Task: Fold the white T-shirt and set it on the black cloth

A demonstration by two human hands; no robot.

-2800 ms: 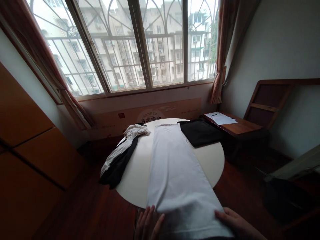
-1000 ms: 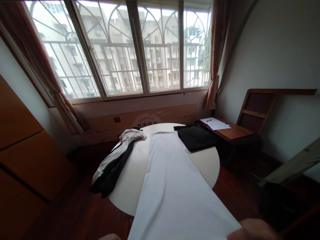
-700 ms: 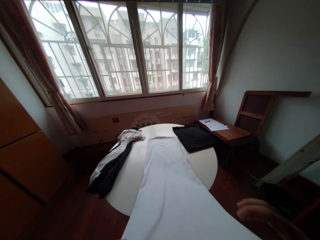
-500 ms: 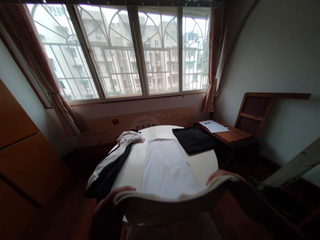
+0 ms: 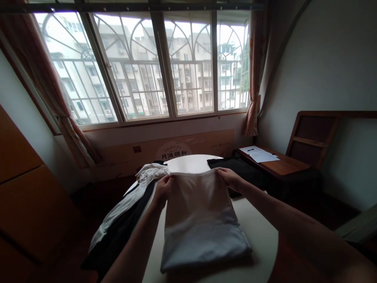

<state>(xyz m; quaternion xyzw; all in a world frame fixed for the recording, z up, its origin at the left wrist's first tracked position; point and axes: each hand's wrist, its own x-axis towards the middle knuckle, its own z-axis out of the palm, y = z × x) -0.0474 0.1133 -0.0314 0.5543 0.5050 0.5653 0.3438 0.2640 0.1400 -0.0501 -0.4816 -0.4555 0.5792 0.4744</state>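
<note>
A plain white garment (image 5: 203, 228), doubled into a rough rectangle, lies along the middle of the round white table (image 5: 262, 232). My left hand (image 5: 163, 190) pinches its far left corner. The far right corner is pinched in my right hand (image 5: 230, 179). Between the two hands the far edge is pulled taut and lifted slightly, with creases running down from it. The near edge shows a fold, resting close to the front of the table.
At the left side, a loose white cloth (image 5: 151, 173) and a black cloth (image 5: 137, 210) hang over the table's edge. A folded black garment (image 5: 250, 171) sits at the back right. Beyond it, papers (image 5: 259, 153) and a pen lie on a wooden surface (image 5: 290, 165).
Both hands have moved from the table's near side to the far side, carrying the garment's near edge over. The long strip of white cloth is now folded over on itself and shorter.
</note>
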